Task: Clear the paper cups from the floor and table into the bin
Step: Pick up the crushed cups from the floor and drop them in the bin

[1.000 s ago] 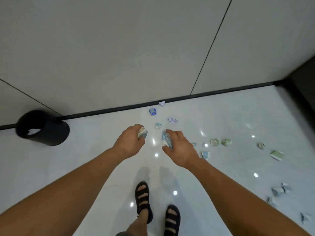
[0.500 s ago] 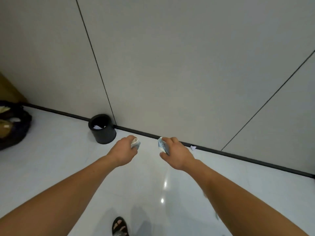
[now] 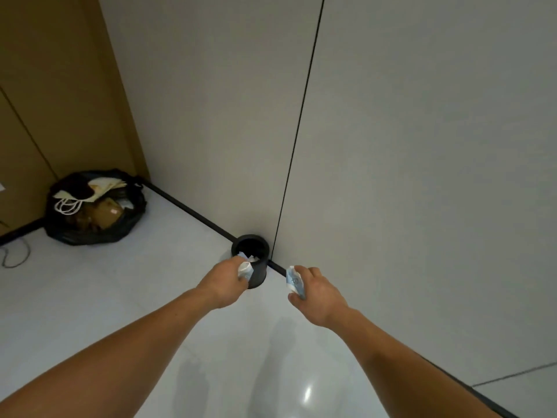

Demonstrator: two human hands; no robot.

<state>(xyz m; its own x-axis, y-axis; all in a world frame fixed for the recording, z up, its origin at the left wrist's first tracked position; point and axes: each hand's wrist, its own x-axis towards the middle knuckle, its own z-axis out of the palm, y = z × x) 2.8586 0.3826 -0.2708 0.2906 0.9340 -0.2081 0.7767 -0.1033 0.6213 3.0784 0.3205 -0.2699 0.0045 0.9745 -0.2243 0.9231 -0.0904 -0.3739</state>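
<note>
One grey wall (image 3: 422, 146) of two panels, split by a single dark seam, meets one glossy white floor (image 3: 105, 297) along a black skirting (image 3: 193, 211). One brown panel (image 3: 60, 86) closes the left side.

In the floor's far left corner, where the brown panel meets the wall, sits one open black rubbish bag (image 3: 120, 227). It holds a pale paper bag with white cord handles and some brown items that are too dim to name. A thin cable (image 3: 15, 260) lies looped at the floor's left edge.

One black round bin (image 3: 259, 273) stands at the floor's far edge, against the skirting and just left of the seam. White paper scraps (image 3: 250, 257) lie inside it.

Two bare forearms reach forward. The left hand (image 3: 224, 282) has its fingers curled round one whitish crushed cup (image 3: 245, 269). The hand and cup cover the bin's near left side. The right hand (image 3: 316, 292), just right of the bin and apart from it, pinches one blue-patterned crushed cup (image 3: 293, 280) between thumb and curled fingers, above the floor's far edge.
</note>
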